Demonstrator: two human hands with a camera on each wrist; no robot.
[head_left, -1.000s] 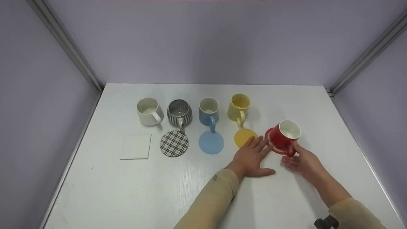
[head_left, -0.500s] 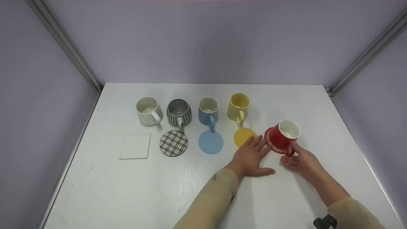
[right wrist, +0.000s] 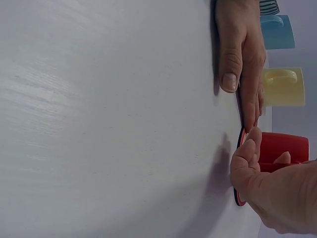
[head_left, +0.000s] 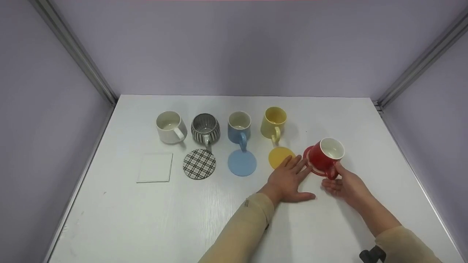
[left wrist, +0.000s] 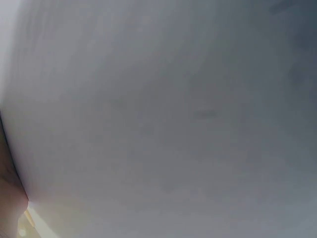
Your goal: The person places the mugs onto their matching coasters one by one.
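Observation:
A red mug [head_left: 321,155] with a white inside sits on a round red coaster [head_left: 308,153] at the right of the table. My right hand [head_left: 351,186] pinches its handle between thumb and fingers; in the right wrist view that hand [right wrist: 277,191] partly covers the mug [right wrist: 283,146]. Flat with spread fingers, my left hand [head_left: 287,182] lies on the table, its fingertips at the left edge of the red coaster. Those fingers also overlap the near edge of a yellow coaster [head_left: 279,156]. Mostly bare tabletop fills the left wrist view.
Along the back stand a white mug [head_left: 170,129], a grey striped mug [head_left: 205,129], a blue mug [head_left: 239,129] and a yellow mug [head_left: 273,124]. Before them lie a square white coaster [head_left: 155,168], a checked coaster [head_left: 199,164] and a blue coaster [head_left: 242,163]. Walls enclose the table.

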